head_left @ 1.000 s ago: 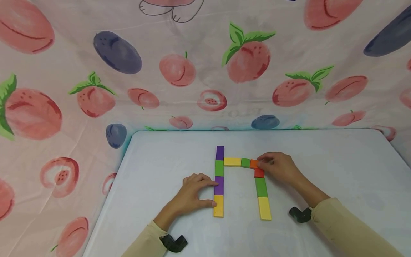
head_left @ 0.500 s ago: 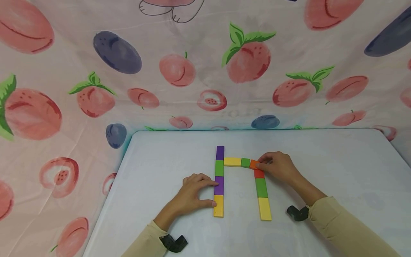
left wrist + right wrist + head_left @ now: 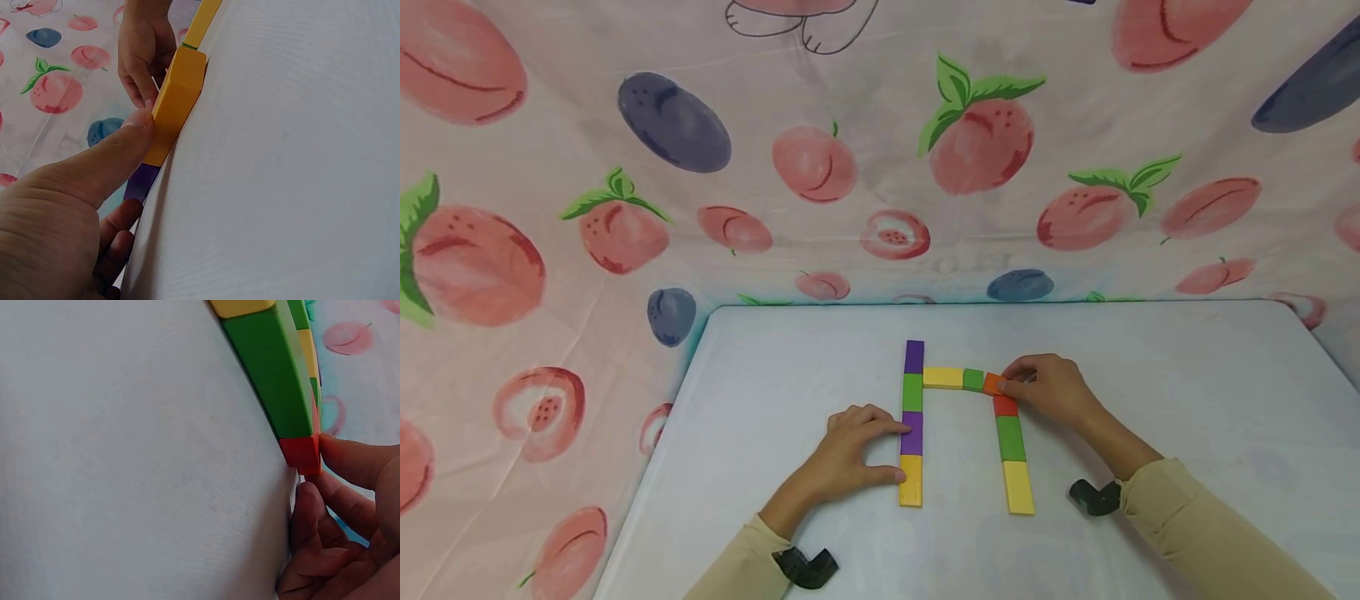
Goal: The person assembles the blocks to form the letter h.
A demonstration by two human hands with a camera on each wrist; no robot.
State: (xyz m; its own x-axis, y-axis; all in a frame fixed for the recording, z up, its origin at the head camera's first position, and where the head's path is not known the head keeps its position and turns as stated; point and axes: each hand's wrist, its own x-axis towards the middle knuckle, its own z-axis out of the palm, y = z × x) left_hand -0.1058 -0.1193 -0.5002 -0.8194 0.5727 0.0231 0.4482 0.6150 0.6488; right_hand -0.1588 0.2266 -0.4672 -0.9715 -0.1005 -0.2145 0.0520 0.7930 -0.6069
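Note:
My left hand [image 3: 853,454] rests against the left column of blocks, index finger on the lower purple block [image 3: 913,442] and thumb on the orange-yellow block [image 3: 911,492]. Above these in line lie a green block [image 3: 912,392] and another purple block [image 3: 913,357]. A yellow block [image 3: 943,378] and a small green block [image 3: 973,380] run rightward from the column. At that row's end my right hand [image 3: 1052,387] pinches a small, slightly slanted orange block [image 3: 992,384], its right side hidden by the fingers. Below it a red block [image 3: 1005,407], a green block [image 3: 1011,438] and a yellow block [image 3: 1019,488] form a right column.
All the blocks lie on a white table [image 3: 1225,400], whose back edge meets a fruit-printed cloth [image 3: 850,83]. Black devices sit at the left cuff [image 3: 806,567] and the right cuff [image 3: 1095,497].
My right hand has shifted slightly left; the orange block now slants a little and the red block sits slightly further left. The left hand has kept still.

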